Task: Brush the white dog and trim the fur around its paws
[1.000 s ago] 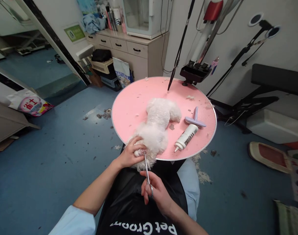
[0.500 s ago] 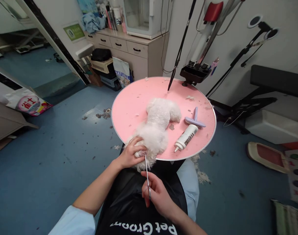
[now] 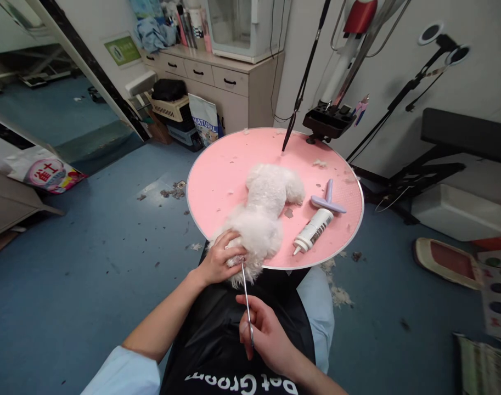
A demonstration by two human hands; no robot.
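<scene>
A white curly-coated dog (image 3: 266, 203) lies on a round pink grooming table (image 3: 217, 164), its near end at the table's front edge. My left hand (image 3: 221, 260) grips that end, fingers curled round what looks like an ear (image 3: 236, 261), where pinkish skin shows through the fur. In my right hand (image 3: 262, 332) is a slim ring-handled metal tool (image 3: 246, 293), forceps or scissors; its jaws look closed. The tool's tip meets the pinkish skin beside my left fingertips. The dog's face cannot be made out.
Right of the dog lie a white nozzle bottle (image 3: 314, 231) and a lilac grooming rake (image 3: 328, 202). A black strap (image 3: 293, 118) hangs over the table's back, near a black tool tray (image 3: 328, 122). Fur clumps (image 3: 339, 296) litter the floor. A black apron (image 3: 217, 334) covers my lap.
My right hand and the metal tool have drawn slightly back toward me, and the tip sits a little lower and further left. My left hand keeps its hold, shifting only slightly.
</scene>
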